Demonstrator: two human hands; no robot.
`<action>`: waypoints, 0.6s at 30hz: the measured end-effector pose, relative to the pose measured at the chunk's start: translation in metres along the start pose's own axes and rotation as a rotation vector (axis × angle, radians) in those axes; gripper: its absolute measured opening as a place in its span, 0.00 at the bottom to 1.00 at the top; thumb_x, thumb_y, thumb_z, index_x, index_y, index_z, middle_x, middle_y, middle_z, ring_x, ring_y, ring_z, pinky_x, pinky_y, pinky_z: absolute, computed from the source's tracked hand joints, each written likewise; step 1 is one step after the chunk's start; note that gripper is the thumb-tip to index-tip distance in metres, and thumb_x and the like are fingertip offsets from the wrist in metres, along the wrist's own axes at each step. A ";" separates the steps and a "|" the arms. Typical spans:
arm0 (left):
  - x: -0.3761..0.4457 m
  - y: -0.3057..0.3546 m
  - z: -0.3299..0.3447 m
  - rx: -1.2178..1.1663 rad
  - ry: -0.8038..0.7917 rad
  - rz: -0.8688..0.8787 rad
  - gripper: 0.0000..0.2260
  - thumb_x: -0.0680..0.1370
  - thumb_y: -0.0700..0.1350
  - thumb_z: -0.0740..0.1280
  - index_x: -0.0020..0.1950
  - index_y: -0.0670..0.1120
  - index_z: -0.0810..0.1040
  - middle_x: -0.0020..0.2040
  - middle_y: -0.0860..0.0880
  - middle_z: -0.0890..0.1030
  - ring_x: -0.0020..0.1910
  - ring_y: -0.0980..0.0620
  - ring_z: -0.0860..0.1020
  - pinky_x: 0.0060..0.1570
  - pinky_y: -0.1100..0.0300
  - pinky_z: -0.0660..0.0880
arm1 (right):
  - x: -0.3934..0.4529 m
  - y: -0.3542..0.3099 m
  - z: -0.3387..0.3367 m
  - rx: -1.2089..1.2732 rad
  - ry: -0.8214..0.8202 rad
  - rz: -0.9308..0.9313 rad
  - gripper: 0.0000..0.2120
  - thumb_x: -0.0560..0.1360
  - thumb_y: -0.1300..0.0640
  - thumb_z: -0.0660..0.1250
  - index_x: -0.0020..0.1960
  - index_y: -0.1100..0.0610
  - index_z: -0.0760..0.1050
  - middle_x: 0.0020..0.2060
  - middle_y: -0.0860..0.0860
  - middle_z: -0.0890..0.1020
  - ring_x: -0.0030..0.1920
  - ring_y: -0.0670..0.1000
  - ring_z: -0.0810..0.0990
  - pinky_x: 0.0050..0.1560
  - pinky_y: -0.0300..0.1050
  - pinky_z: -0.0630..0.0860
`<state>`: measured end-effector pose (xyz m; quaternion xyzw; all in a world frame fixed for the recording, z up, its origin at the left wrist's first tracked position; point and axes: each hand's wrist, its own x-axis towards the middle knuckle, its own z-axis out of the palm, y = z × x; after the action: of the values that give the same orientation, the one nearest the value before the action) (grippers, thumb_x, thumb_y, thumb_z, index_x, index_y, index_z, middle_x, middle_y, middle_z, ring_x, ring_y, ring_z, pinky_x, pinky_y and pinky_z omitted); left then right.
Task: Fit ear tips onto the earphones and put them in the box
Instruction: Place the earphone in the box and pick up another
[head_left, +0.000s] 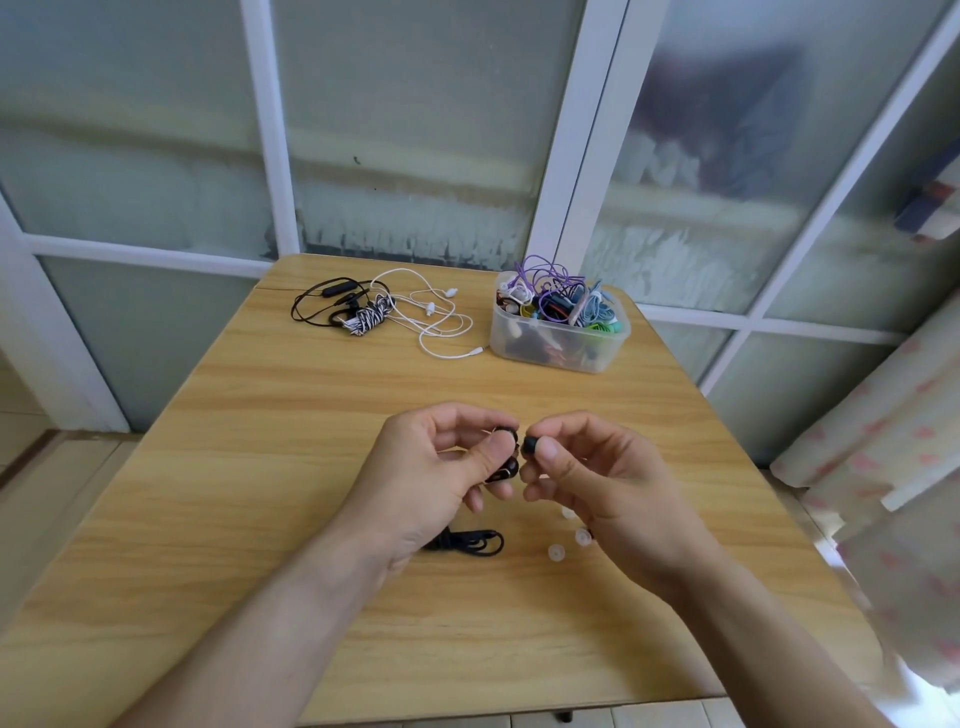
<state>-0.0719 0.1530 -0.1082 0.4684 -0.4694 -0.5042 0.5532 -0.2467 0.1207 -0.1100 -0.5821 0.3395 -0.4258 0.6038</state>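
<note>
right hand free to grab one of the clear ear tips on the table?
Probably not yet: the right hand pinches a black ear tip. The clear ear tips lie uncovered just below it, so the path looks free.

Black earphones (505, 451) largely hidden behind left-hand fingers (485, 456); cable (467, 543) partly behind wrist. Clear ear tips (557, 552) too small to resolve; box (558, 338) contents tangled, indistinct.

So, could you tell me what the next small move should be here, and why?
Probably bring the black ear tip, pinched in the right hand, leftward onto the earbud held by the left hand; the two sit apart, nearly aligned.
</note>
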 end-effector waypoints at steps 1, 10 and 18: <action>0.000 -0.001 0.001 0.004 -0.008 0.003 0.05 0.74 0.38 0.71 0.49 0.44 0.82 0.37 0.47 0.84 0.32 0.48 0.80 0.28 0.61 0.72 | 0.000 0.001 0.000 0.003 -0.005 0.003 0.10 0.73 0.59 0.69 0.51 0.64 0.79 0.41 0.60 0.82 0.41 0.57 0.80 0.47 0.45 0.79; -0.001 0.000 0.005 -0.154 -0.082 -0.060 0.13 0.68 0.43 0.70 0.51 0.39 0.79 0.37 0.44 0.82 0.29 0.50 0.78 0.22 0.64 0.66 | 0.000 -0.003 0.001 0.164 -0.057 0.057 0.07 0.71 0.61 0.70 0.47 0.61 0.81 0.37 0.59 0.80 0.37 0.54 0.80 0.44 0.43 0.79; -0.001 0.002 0.004 -0.150 -0.108 -0.056 0.13 0.68 0.43 0.71 0.51 0.41 0.80 0.37 0.42 0.83 0.28 0.49 0.78 0.22 0.65 0.64 | -0.001 -0.005 0.004 0.246 -0.086 0.059 0.06 0.68 0.60 0.71 0.44 0.57 0.83 0.35 0.58 0.80 0.35 0.52 0.78 0.41 0.43 0.79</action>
<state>-0.0760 0.1542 -0.1057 0.4106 -0.4463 -0.5779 0.5461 -0.2439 0.1237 -0.1052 -0.5109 0.2756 -0.4210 0.6970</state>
